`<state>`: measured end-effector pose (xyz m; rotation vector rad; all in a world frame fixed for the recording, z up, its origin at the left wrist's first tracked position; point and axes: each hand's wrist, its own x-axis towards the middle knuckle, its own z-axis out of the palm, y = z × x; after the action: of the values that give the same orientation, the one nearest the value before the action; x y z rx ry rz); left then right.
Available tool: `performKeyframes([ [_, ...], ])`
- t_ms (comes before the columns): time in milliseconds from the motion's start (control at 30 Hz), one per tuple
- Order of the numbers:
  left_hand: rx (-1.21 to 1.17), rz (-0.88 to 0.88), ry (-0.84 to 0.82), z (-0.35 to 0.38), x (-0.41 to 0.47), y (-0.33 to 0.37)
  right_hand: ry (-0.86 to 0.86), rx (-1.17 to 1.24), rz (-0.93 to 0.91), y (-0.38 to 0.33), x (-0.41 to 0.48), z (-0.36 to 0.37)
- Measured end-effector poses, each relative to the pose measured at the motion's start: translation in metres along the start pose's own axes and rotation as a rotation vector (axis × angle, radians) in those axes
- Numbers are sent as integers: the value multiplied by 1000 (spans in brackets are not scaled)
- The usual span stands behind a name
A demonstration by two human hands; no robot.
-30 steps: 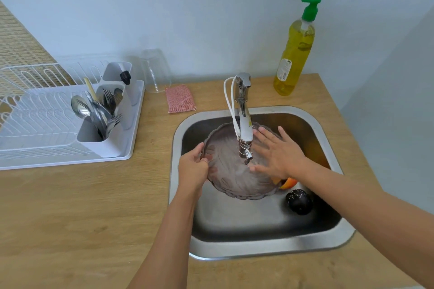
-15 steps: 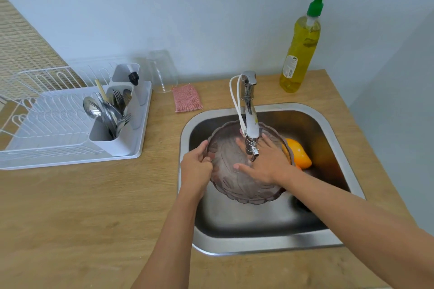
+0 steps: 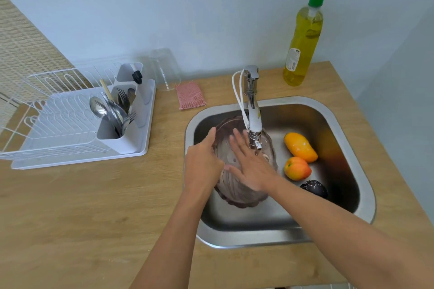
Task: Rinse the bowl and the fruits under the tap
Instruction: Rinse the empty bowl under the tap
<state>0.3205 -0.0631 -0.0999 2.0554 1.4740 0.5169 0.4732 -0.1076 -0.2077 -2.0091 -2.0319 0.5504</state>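
Observation:
A tinted glass bowl [image 3: 237, 191] with a scalloped rim is tilted in the steel sink [image 3: 352, 129] under the tap [image 3: 253, 119]. My left hand [image 3: 203, 164] grips the bowl's left rim. My right hand [image 3: 251, 166] lies flat inside the bowl with fingers spread, just below the spout. To the right on the sink floor lie an orange-yellow mango [image 3: 299, 146], a peach-like fruit [image 3: 297, 168] and a dark avocado [image 3: 314, 189].
A yellow dish-soap bottle [image 3: 304, 40] stands at the back right. A pink sponge [image 3: 190, 98] and an upturned clear glass [image 3: 165, 69] sit behind the sink. A white dish rack [image 3: 58, 122] with cutlery [image 3: 112, 110] fills the counter's left side.
The bowl has tipped up more steeply and shifted left. My right hand slid left across its inside. The three fruits, earlier mostly hidden, now show on the right.

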Motion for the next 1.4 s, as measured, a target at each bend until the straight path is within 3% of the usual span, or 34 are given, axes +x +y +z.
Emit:
performKeyframes([
  [133, -82, -56, 59, -2, 7, -12, -101, -91, 61, 16, -20, 2],
  [233, -214, -120, -12, 7, 9, -19, -204, 27, -100, -7, -23, 7],
  [333, -463, -267, -119, 18, 10, -29, -222, -15, -197, -18, -12, -5],
  [533, -817, -458, -190, 40, 10, -33, -352, -420, 14, 28, -3, -55],
  [633, -901, -507, -197, 55, 8, -26, -499, -361, -26, 24, -8, -56],
  [733, -907, -524, -221, 64, 8, -26, -559, -247, -173, 14, -10, -51],
  [933, -890, -499, -276, 61, 12, -24, -449, -462, -19, 44, 4, -70],
  [1100, -883, -483, -159, 56, 23, -33, -414, -434, 19, 40, 7, -75],
  [1400, -557, -330, 13, 21, 29, -37, -411, -309, 34, 26, 6, -61],
])
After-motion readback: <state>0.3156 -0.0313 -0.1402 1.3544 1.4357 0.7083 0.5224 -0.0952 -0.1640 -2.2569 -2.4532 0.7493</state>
